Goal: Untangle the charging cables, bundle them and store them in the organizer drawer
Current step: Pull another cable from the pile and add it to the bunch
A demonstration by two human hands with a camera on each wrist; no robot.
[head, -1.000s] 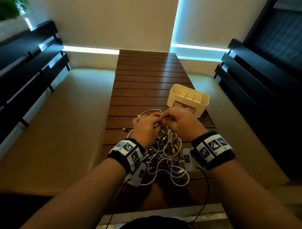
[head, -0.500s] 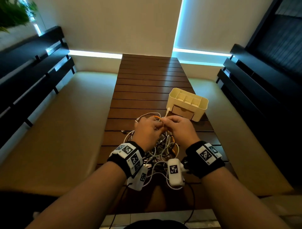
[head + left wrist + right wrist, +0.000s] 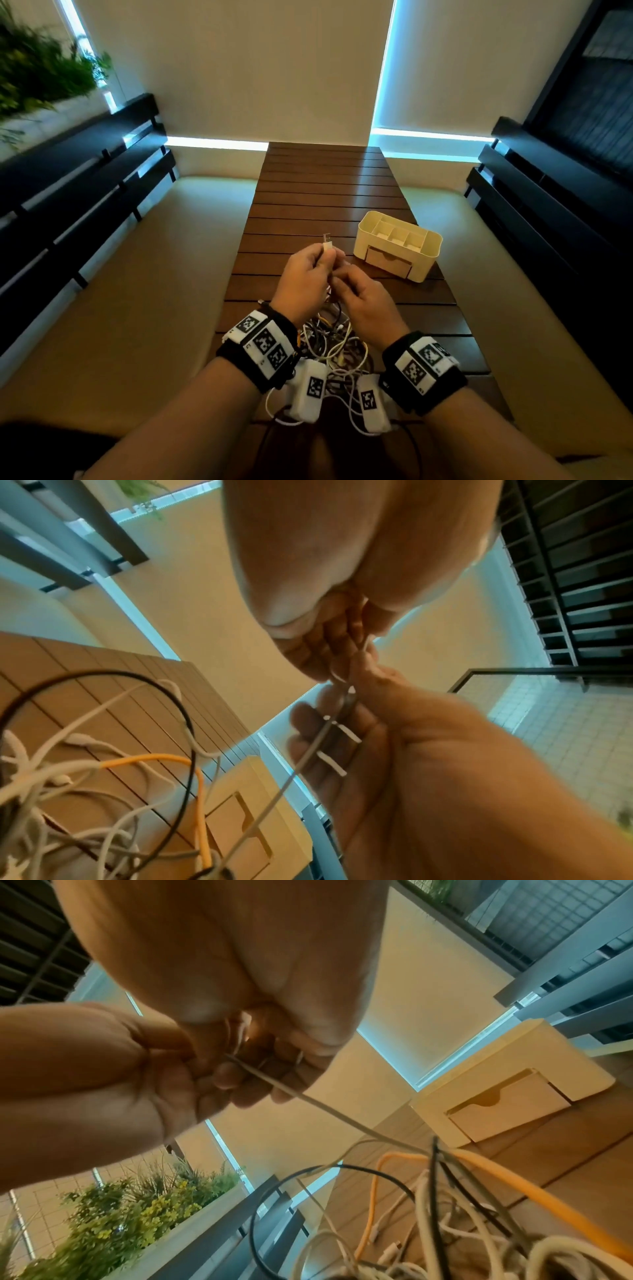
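Note:
A tangle of white, black and orange charging cables lies on the slatted wooden table, under my wrists. Above the tangle my left hand pinches a white cable just below its USB plug, which points up. My right hand is right beside it and grips the same white cable lower down. From there the cable runs taut down into the tangle. The cream organizer stands to the right of my hands, its front drawer slightly out.
Cushioned benches flank the table on both sides, with dark slatted backrests behind them. Plants grow at the far left. An orange cable arches over the tangle near the organizer.
Both hands have risen from the tangle, drawing one white cable up with its USB plug now above the left fingers. The head view has tilted up.

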